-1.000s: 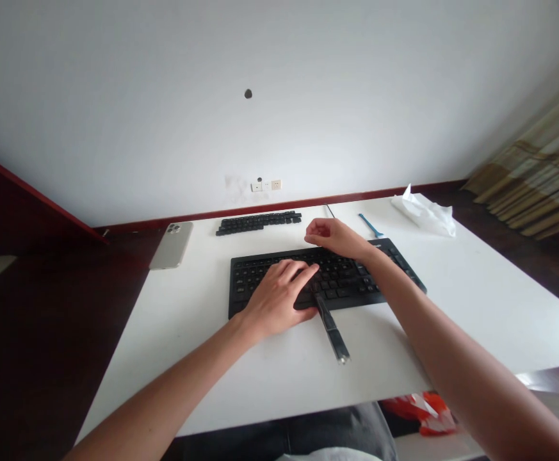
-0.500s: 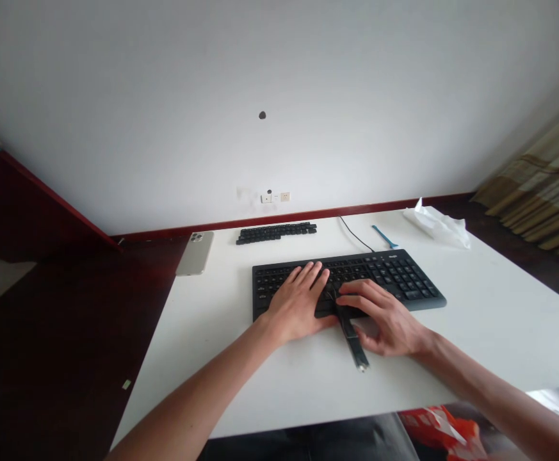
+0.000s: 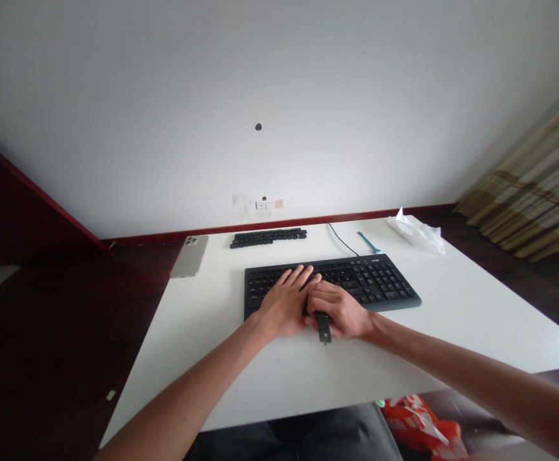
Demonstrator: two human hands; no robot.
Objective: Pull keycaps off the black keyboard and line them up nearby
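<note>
A black computer keyboard [image 3: 382, 282] lies on the white table in front of me. My left hand [image 3: 286, 302] rests flat across its left half with the fingers stretched out, covering many keys. Close against it, my right hand [image 3: 335, 308] is closed around a slim black tool [image 3: 324, 330]. One end of this tool sticks out below the fingers toward me; its other end is hidden under the hand, over the keyboard's middle. Behind the keyboard, black keycaps [image 3: 266, 238] are set out in tight rows.
A phone [image 3: 189, 257] lies at the table's left edge. A blue stick-like tool [image 3: 368, 242] and a crumpled white plastic bag [image 3: 417, 232] are at the back right. The keyboard's cable [image 3: 342, 238] runs off the far edge. Below the table's front edge is a red bag [image 3: 421, 422].
My right hand has closed more tightly round the slim black tool and come nearer my left hand. The tool stands steeper, with less of it showing. The whole view has shifted slightly.
</note>
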